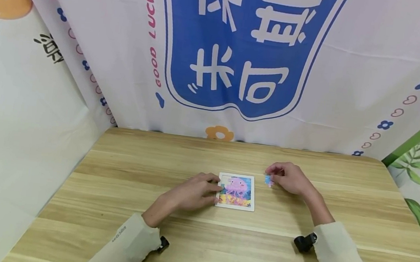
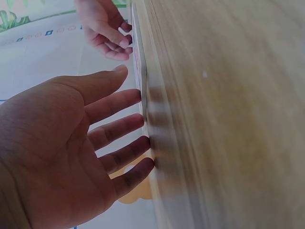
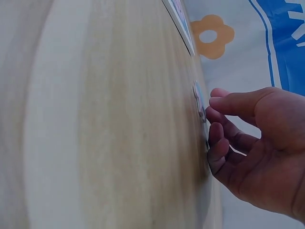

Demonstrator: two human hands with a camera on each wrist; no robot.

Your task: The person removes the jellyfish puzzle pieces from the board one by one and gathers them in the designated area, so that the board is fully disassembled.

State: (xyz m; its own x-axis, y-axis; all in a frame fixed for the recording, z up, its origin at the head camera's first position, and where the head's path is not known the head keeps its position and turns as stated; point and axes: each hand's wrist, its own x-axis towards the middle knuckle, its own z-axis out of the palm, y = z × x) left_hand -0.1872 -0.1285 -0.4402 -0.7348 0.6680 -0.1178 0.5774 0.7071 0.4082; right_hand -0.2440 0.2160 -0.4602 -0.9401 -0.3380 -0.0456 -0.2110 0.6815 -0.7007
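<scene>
Loose puzzle piece (image 1: pixel 268 180) seen on bench (image 1: pixel 226 251), right of jellyfish puzzle (image 1: pixel 237 191). Right grip (image 1: pixel 290 178) held at the piece, fingers bent; whether pinched cannot be told. Puzzle's left edge touched by left grip (image 1: pixel 195 192), fingers spread, nothing grasped. Bench backed by printed cloth (image 1: pixel 357 88).

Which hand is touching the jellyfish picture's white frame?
The left hand, touching the white frame's left side; the right hand is at the small blue puzzle piece.
</scene>
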